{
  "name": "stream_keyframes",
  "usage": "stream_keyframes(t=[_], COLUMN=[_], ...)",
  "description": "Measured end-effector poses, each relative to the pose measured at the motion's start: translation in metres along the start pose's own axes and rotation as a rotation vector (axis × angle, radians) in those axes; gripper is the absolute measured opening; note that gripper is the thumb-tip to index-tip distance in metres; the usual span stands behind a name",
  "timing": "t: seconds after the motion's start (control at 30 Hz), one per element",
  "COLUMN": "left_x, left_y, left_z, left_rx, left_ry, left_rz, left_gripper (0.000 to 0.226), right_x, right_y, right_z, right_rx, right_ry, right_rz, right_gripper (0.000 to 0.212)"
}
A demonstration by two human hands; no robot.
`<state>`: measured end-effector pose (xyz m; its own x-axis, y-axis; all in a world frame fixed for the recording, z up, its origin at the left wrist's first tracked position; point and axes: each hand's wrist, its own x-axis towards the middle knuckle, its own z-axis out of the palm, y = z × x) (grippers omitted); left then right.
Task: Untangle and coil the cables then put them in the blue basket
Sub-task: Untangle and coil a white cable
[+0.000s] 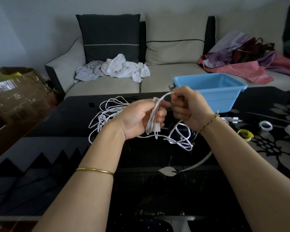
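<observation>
1. Head view, hands: left hand [141, 118] is palm-up above the table, fingers curled round a small bundle of white cable [151, 118] loops. A white plug block [156, 128] hangs at the bottom of that bundle, against the palm.
2. Right hand [187, 106] is clenched into a fist just beside the left. Thumb and forefinger pinch one strand of the same cable at the top of the fist. That strand runs taut and short from the left hand's fingertips up to the pinch.
3. Rest of the cable: a loose tangle [107, 113] lies on the black table [57, 124] behind the left hand. More loops [182, 138] lie under the right wrist, on top of something dark and coiled; I can't tell what it is.
4. Blue basket [213, 101] sits on the far right part of the table, just behind the right hand, upright. The held cable is outside it.
5. Table clutter, right side: a white two-pin plug [233, 119], a white tape roll [266, 125], a yellow tape roll [245, 134], all lying flat and apart from the basket.
6. Wrists: thin gold bangle [95, 170] on the left forearm, thin bracelet [208, 122] on the right wrist.
7. Background: sofa [166, 76] behind the table with a dark cushion [109, 36], a beige cushion [174, 36], crumpled white cloth [122, 68] on the seat, and a pile of coloured fabric [241, 61] to the right. Cardboard box [18, 96] at left.
</observation>
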<state>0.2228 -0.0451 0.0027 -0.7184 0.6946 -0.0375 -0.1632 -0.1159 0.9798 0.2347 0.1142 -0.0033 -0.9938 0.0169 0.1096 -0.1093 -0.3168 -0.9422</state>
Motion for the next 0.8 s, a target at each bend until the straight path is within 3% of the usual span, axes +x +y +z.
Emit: stream_keyframes(t=[0.17, 0.3, 0.5, 0.63, 0.8], left_x=[-0.001, -0.003, 0.001, 0.002, 0.003], left_y=[0.003, 0.004, 0.003, 0.009, 0.015], left_z=[0.002, 0.000, -0.013, -0.016, -0.026], left_rx=[-0.098, -0.183, -0.629, -0.723, -0.666], left_ry=[-0.078, -0.127, -0.385, -0.126, 0.278], left_rz=[0.008, -0.012, 0.033, 0.270, 0.445], left_gripper=[0.040, 0.036, 0.039, 0.041, 0.033], right_x=[0.002, 0.001, -0.001, -0.007, -0.020], right_y=[0.006, 0.009, 0.018, 0.032, 0.035], right_z=[-0.004, 0.003, 0.010, 0.017, 0.019], right_rx=[0.049, 0.047, -0.060, -0.475, -0.991], right_ry=[0.023, 0.000, 0.002, -0.042, -0.410], right_rz=[0.004, -0.015, -0.043, 0.008, 0.228], right_gripper=[0.031, 0.031, 0.037, 0.031, 0.020])
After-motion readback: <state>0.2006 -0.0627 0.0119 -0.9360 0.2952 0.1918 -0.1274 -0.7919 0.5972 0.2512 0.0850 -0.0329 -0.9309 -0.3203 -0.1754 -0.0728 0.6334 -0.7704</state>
